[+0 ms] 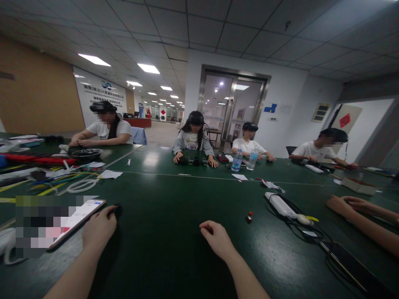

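Observation:
My left hand (100, 226) rests on the dark green table (162, 236), closed, with a small black object (116, 207) at its fingertips; its kind is too small to tell. Just left of that hand lies a tablet or large phone (81, 217) with a lit screen, partly blurred out by blocks. My right hand (217, 237) lies on the table with fingers curled in and thumb near the index finger; nothing shows in it. Further right, apart from that hand, is a tiny red and dark item (249, 216).
A white power strip (280, 205) with black cables and a dark flat device (355, 265) lie at right, near another person's hands (346, 205). Coiled white cable (82, 186) and clutter are left. Across sit several people; two bottles (237, 161) stand there.

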`<state>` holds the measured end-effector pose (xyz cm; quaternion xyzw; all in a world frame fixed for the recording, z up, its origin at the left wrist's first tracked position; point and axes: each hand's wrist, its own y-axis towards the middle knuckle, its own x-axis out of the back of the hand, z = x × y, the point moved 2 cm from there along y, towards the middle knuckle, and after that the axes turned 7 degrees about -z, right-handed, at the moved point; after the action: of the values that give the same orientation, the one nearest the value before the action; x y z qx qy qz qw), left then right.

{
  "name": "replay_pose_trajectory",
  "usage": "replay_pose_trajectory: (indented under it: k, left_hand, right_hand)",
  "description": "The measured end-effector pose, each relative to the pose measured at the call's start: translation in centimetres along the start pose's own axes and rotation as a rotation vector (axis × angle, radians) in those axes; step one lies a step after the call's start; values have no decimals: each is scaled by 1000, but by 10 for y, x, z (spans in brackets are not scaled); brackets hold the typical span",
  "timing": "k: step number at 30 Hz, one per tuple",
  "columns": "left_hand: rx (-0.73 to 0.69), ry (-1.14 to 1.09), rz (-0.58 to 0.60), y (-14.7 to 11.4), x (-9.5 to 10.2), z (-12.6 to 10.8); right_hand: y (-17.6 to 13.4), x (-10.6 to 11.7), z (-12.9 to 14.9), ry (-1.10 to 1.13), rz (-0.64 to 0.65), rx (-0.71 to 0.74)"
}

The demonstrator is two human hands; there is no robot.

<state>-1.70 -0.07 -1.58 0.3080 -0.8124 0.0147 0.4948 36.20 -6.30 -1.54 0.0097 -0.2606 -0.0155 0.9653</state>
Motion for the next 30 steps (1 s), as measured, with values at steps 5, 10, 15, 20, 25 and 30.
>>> replay_pose_trajectory:
  k: [5, 10, 15, 20, 25, 30]
  left_hand:
    - [17, 108, 24, -2, 3, -3]
    - [16, 148, 35, -4, 4, -6]
    - [29, 170, 55, -6, 6, -7]
    - [-17, 134, 86, -5, 1, -7]
    - [-267, -39, 189, -20, -17, -31]
    - [-574, -326, 493, -78, -26, -81]
  right_hand:
    - [-1, 1, 2, -1, 12, -4]
    - [-1, 0, 3, -16, 15, -1]
    - [0, 0, 1, -30, 20, 5]
    - [-1, 1, 2, -25, 25, -19]
    - [-1, -1, 3, -12, 20, -21]
    - [-1, -3, 4, -2, 25, -6]
